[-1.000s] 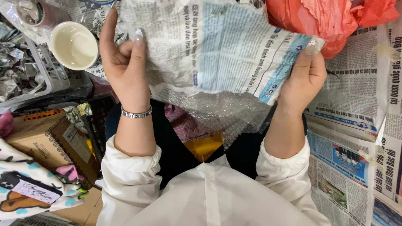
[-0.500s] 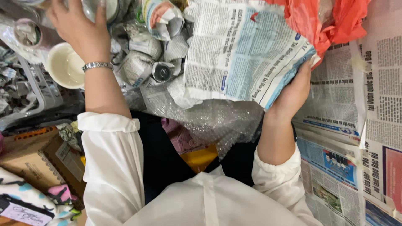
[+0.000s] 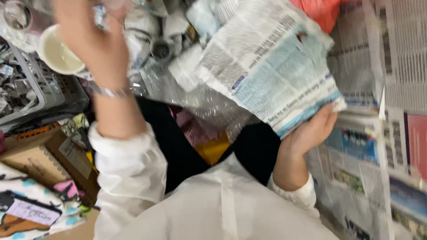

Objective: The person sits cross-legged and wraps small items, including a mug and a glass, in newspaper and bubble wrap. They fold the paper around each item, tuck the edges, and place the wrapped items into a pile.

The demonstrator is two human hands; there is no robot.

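My right hand [image 3: 311, 133] holds a crumpled newspaper sheet [image 3: 271, 75] from below, with clear bubble wrap [image 3: 200, 95] hanging under it. My left hand [image 3: 91, 42] is raised at the upper left, seen from its back and blurred, with a silver bracelet on the wrist. Something small and pale shows by its fingers, but the blur hides whether the hand grips it. Just past it lie several newspaper-wrapped cups [image 3: 155, 31] and a white cup [image 3: 58, 51].
A grey plastic crate [image 3: 26, 84] of paper scraps stands at the left. Cardboard boxes [image 3: 40, 155] sit at the lower left. Newspaper sheets [image 3: 378, 146] cover the right side, and an orange plastic bag [image 3: 322, 13] lies at the top right.
My left hand let go of the newspaper's left edge, reached up to the wrapped cups, and now sits a little lower. The right hand keeps the sheet, now tilted.
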